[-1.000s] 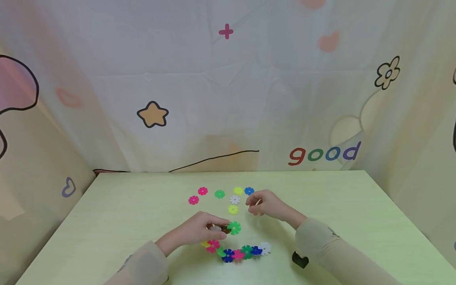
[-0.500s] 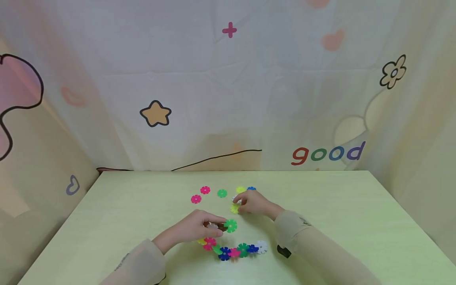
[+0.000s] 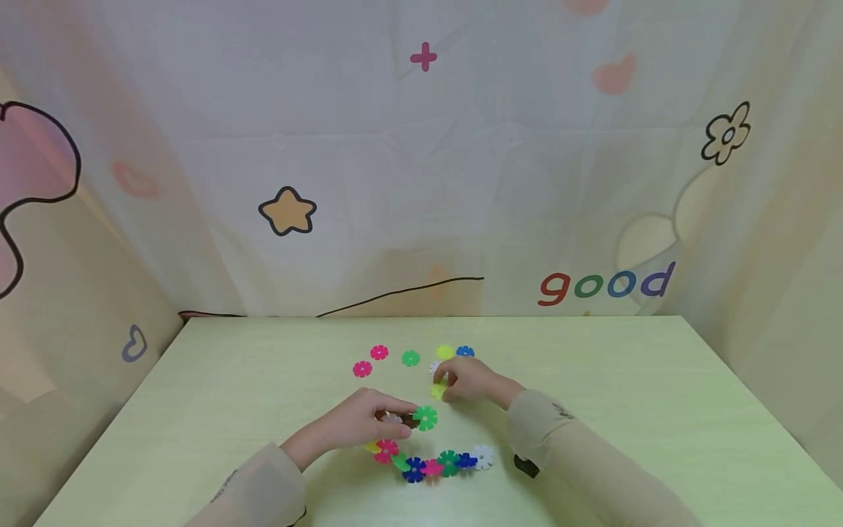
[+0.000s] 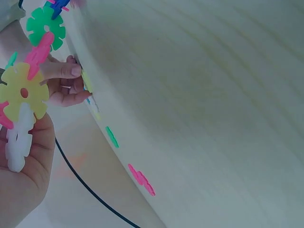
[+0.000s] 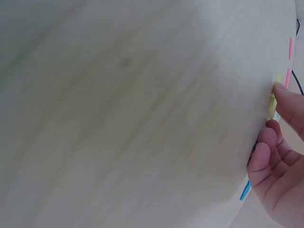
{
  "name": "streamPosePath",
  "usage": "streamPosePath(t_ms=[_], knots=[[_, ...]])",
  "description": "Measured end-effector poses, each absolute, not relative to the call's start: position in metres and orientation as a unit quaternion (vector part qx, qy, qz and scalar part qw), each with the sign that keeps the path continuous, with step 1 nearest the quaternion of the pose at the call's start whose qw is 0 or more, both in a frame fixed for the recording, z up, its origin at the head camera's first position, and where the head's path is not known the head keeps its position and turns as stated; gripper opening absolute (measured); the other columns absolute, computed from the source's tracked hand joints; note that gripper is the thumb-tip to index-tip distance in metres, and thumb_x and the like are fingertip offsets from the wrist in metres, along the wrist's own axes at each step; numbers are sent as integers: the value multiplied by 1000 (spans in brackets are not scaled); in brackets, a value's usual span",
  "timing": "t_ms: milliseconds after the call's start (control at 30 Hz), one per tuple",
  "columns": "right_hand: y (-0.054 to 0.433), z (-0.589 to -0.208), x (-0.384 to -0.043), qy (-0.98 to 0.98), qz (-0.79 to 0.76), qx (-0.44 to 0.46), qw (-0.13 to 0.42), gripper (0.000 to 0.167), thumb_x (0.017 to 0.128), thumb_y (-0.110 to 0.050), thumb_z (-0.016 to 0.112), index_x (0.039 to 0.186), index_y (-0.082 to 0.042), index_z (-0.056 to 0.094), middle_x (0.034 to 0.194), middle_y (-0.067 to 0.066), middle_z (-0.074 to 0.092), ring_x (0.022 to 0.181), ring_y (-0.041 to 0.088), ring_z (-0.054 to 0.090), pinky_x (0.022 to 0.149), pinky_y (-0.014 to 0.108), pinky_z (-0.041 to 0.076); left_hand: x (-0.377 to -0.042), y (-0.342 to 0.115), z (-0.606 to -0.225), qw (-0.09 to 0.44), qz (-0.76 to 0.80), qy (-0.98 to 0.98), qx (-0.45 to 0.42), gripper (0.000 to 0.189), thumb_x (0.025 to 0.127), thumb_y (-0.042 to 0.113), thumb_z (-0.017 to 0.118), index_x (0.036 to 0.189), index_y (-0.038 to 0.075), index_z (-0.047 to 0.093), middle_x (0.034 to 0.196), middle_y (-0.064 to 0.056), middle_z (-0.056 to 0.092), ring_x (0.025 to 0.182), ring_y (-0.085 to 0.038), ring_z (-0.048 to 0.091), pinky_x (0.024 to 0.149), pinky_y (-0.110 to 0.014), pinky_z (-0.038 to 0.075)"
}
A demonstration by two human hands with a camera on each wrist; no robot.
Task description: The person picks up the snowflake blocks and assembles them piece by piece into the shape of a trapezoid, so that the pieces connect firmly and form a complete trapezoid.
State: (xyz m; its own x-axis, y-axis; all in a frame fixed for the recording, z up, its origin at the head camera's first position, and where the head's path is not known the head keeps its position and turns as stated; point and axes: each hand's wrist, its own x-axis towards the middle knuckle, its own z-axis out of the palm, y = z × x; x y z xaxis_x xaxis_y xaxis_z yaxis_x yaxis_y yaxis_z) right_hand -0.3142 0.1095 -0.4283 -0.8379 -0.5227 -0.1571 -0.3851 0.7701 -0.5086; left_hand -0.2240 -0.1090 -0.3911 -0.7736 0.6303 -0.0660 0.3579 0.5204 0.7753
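Observation:
My left hand (image 3: 369,419) grips a chain of interlocking snowflake discs, its fingers round a white disc (image 4: 19,142) beside a yellow one (image 4: 23,88). A light green disc (image 3: 425,418) sticks out past the fingertips. The rest of the chain, with a dark blue disc (image 3: 414,470) and a white disc (image 3: 483,457) at its end, curves below the hand. Farther back, my right hand (image 3: 469,380) pinches a loose yellow disc (image 3: 437,392) between thumb and fingers, right at the tabletop. Part of that disc is hidden behind the fingers.
Loose discs lie on the pale table (image 3: 593,410) toward the back: two pink, one of them nearest the left (image 3: 362,369), a green disc (image 3: 410,359), a partly covered white disc (image 3: 435,367), another yellow disc (image 3: 445,352) and a blue disc (image 3: 465,352). A printed curtain (image 3: 356,146) hangs behind.
My right hand has moved left from near the blue disc to the front yellow disc and taken hold of it, shifting it slightly toward me. The left hand keeps its grip on the chain.

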Motion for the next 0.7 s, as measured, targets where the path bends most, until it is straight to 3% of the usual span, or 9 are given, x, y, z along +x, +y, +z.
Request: streamPosePath(t_ms=[333, 500, 700], knots=[[130, -427, -304, 931, -243, -212, 170, 24, 72, -6, 71, 84, -14, 51, 78, 1, 52, 74, 16, 46, 67, 29, 41, -225, -109, -391, 175, 391, 861, 275, 37, 81, 27, 63, 115, 12, 60, 101, 0, 67, 68, -14, 46, 54, -20, 36], [143, -424, -297, 930, -254, -204, 171, 23, 73, -2, 68, 82, -13, 50, 77, 1, 50, 73, 16, 46, 66, 28, 40, -225, -109, -390, 172, 390, 861, 277, 37, 82, 27, 62, 115, 10, 60, 100, 0, 67, 69, -16, 47, 54, -20, 36], [162, -418, -287, 913, -300, -220, 168, 18, 75, 5, 61, 82, -8, 52, 73, 3, 47, 70, 16, 43, 60, 27, 38, -225, -109, -390, 164, 392, 860, 284, 36, 82, 25, 62, 115, 10, 60, 98, 1, 67, 63, -10, 43, 52, -19, 34]])
